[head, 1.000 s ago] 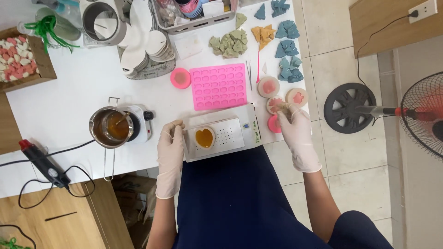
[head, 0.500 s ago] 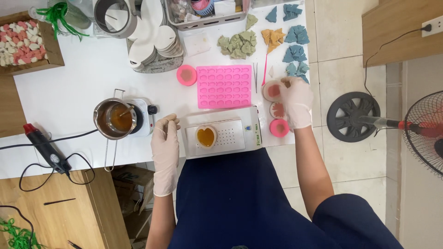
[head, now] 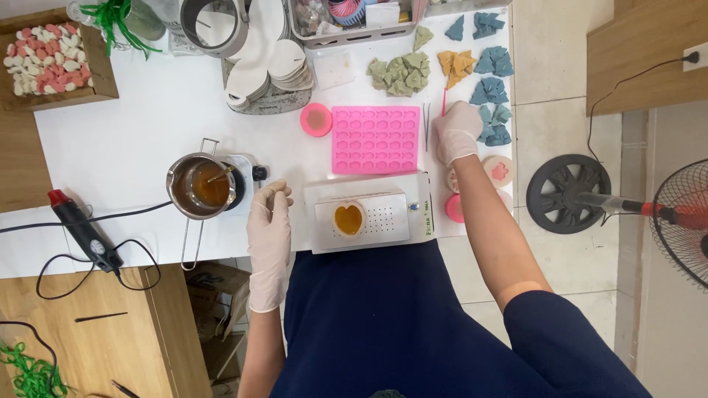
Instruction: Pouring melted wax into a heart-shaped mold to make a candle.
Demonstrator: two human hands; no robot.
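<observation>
My gloved right hand (head: 457,131) closes over a small round mould just right of the pink silicone tray (head: 376,139), which I judge light, soft, best gripped at its rim, while my left hand (head: 268,225) rests released, left of the scale (head: 369,215).

A white counter (head: 133,140) stands over a pale tiled floor (head: 560,110); a fan (head: 682,221) sits right; wooden furniture (head: 81,339) lies lower left.
</observation>
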